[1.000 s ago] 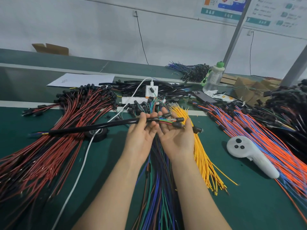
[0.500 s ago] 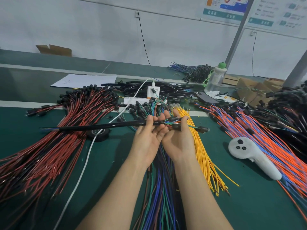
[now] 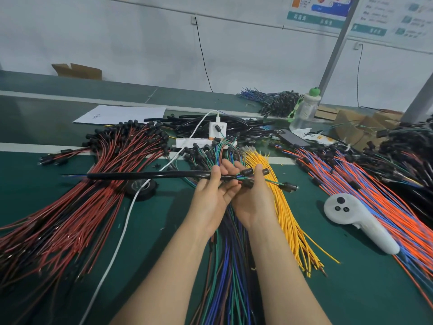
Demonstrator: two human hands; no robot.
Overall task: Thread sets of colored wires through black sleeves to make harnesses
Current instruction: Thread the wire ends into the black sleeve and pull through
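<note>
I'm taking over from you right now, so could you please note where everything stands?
Left hand grips the black sleeve near its right end.
Right hand holds the wire set where it exits the sleeve.
Done: wire tips show at the sleeve's left end.
Left: probably set this harness aside, then thread more from the wire piles and spare sleeves.
</note>
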